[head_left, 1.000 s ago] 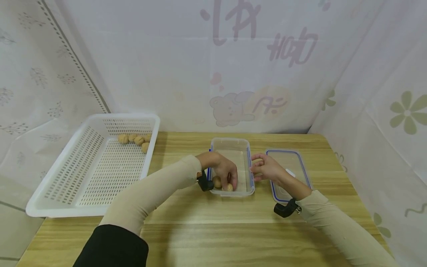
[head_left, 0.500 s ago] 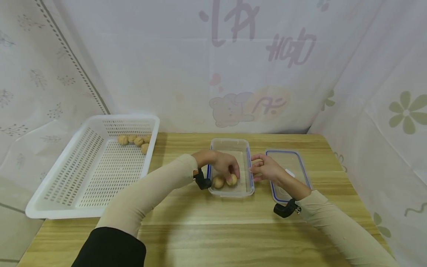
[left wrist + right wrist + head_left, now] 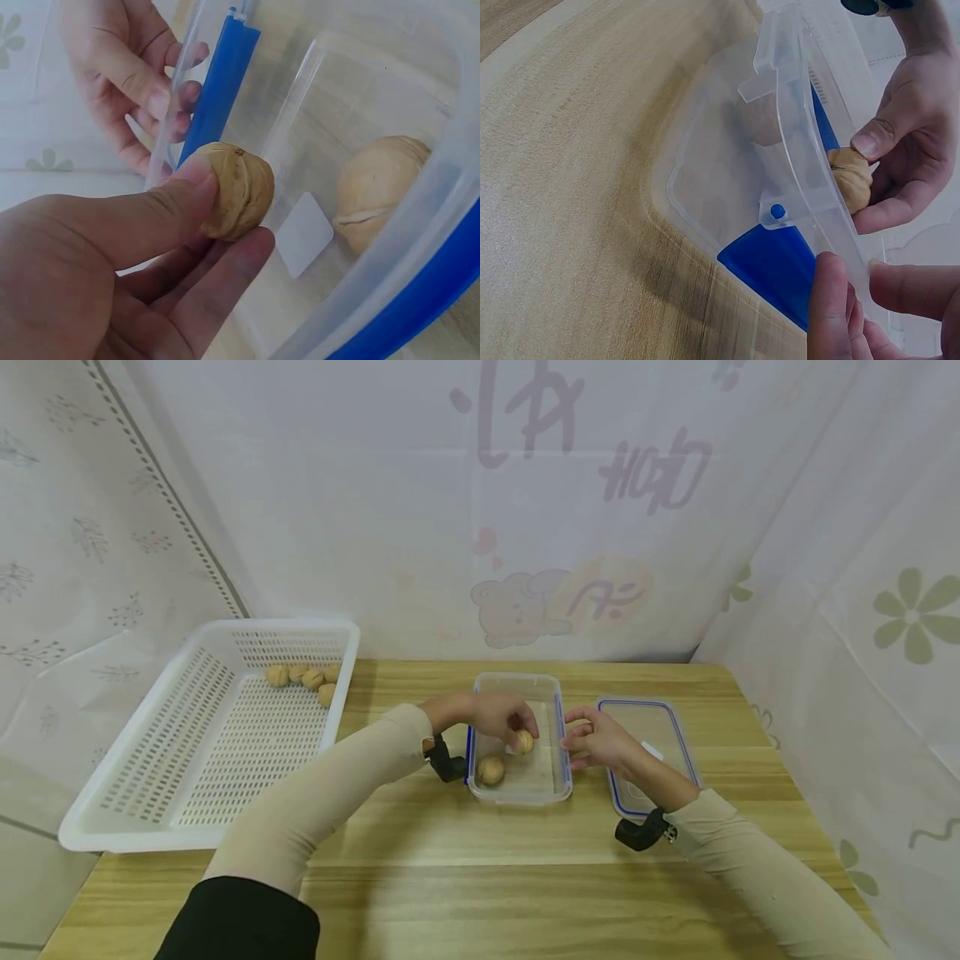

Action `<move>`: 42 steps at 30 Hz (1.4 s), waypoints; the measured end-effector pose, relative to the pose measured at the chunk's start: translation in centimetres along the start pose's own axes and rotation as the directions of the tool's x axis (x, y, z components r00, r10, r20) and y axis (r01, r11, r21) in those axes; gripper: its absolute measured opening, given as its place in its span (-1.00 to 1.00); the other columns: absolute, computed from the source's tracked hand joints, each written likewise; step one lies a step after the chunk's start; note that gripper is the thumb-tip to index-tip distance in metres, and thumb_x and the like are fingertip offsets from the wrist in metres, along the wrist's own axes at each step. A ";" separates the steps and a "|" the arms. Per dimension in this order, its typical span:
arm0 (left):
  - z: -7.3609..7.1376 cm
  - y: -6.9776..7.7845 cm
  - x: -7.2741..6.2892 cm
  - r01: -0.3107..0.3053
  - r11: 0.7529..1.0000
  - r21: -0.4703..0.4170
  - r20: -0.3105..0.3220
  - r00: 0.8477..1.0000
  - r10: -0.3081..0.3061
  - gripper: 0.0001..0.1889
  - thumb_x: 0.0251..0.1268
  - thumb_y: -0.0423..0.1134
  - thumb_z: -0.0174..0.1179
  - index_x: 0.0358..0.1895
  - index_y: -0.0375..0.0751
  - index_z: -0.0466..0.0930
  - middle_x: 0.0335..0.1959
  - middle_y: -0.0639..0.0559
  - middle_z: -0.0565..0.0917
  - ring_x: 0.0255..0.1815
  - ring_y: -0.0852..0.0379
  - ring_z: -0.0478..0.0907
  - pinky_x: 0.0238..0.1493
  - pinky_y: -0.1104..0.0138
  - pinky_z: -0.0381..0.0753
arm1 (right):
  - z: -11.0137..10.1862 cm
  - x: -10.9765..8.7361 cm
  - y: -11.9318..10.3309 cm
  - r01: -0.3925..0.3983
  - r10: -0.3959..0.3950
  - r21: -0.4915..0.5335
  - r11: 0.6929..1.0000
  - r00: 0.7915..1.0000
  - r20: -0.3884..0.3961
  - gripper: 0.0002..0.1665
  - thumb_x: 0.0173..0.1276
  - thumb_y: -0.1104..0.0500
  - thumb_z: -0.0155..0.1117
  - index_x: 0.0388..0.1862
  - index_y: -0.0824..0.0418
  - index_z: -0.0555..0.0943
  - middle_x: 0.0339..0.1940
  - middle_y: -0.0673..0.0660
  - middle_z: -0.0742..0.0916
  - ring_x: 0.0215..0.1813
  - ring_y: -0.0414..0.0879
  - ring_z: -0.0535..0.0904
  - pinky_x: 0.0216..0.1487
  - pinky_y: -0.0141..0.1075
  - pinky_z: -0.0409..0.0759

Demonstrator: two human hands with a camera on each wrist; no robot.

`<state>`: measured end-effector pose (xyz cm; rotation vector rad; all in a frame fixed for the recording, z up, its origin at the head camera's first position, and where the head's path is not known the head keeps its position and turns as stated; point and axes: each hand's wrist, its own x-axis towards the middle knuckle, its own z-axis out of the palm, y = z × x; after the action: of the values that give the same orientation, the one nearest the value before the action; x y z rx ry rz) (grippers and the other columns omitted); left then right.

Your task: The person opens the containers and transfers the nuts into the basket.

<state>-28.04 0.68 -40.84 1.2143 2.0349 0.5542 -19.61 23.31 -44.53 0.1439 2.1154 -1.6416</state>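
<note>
My left hand (image 3: 498, 714) pinches a walnut (image 3: 241, 187) between thumb and fingertips, over the inside of a clear plastic container (image 3: 525, 795) with blue side clips. A second walnut (image 3: 491, 770) lies in the container's near left corner. A small white label (image 3: 304, 236) shows near it. At the container's right wall is my right hand (image 3: 596, 742). Its thumb sits at the rim, with the fingers against the outer side, as the right wrist view shows (image 3: 885, 289). The lower part of the right palm is out of that view.
On the left stands a white perforated basket (image 3: 210, 835) with several walnuts (image 3: 311, 677) in its far right corner. The container's blue-edged lid (image 3: 652, 710) lies to the right, partly under my right forearm. A wooden table (image 3: 480, 893) bears everything, with patterned curtains (image 3: 420, 527) around it.
My left hand has lifted the walnut from the container's near end and carried it up and away from the near edge. The other walnut stays in the corner. My right hand has not moved.
</note>
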 end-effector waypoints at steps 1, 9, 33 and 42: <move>-0.1 0.0 -0.1 0.000 1.000 -0.010 -0.010 1.000 0.000 -0.64 0.36 -0.41 0.32 0.19 -0.39 0.61 0.12 -0.10 0.68 0.17 0.07 0.57 0.26 0.38 0.51 | 0.0 0.0 0.0 -0.001 0.001 0.001 1.000 1.000 -0.001 -0.38 0.49 0.42 0.19 0.44 0.43 0.21 -0.05 0.30 0.62 -0.17 -0.03 0.64 -0.09 -0.08 0.76; -0.6 -0.6 -1.3 -0.031 0.989 -0.142 -0.114 0.993 0.015 -0.62 0.39 -0.39 0.30 0.22 -0.43 0.56 0.18 -0.15 0.62 0.25 -0.06 0.54 0.34 0.25 0.49 | 0.1 -0.1 0.1 -0.009 0.009 0.011 1.000 1.000 -0.012 -0.37 0.48 0.44 0.18 0.44 0.43 0.21 -0.06 0.27 0.62 -0.19 -0.05 0.64 -0.15 -0.14 0.77; -3.3 -1.6 -6.8 -0.136 0.940 -0.314 -0.527 0.848 -0.053 -0.64 0.37 -0.43 0.31 0.19 -0.40 0.57 0.23 -0.22 0.58 0.20 -0.15 0.57 0.22 0.19 0.60 | 0.2 -0.1 0.0 0.004 -0.004 0.001 1.000 1.000 -0.011 -0.38 0.48 0.45 0.18 0.43 0.45 0.21 -0.06 0.30 0.62 -0.20 -0.05 0.63 -0.20 -0.20 0.77; -4.2 -2.1 -9.6 -0.147 0.913 -0.381 -0.562 0.821 -0.103 -0.62 0.40 -0.43 0.28 0.24 -0.38 0.54 0.18 -0.21 0.59 0.20 -0.11 0.58 0.15 0.22 0.63 | 0.1 -0.1 0.0 0.006 -0.006 -0.006 1.000 1.000 -0.002 -0.38 0.49 0.43 0.18 0.45 0.44 0.21 -0.03 0.33 0.61 -0.20 -0.04 0.63 -0.17 -0.16 0.77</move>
<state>-29.26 -8.78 -36.13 0.8711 2.2113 1.4293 -19.48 23.19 -44.48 0.1382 2.1242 -1.6392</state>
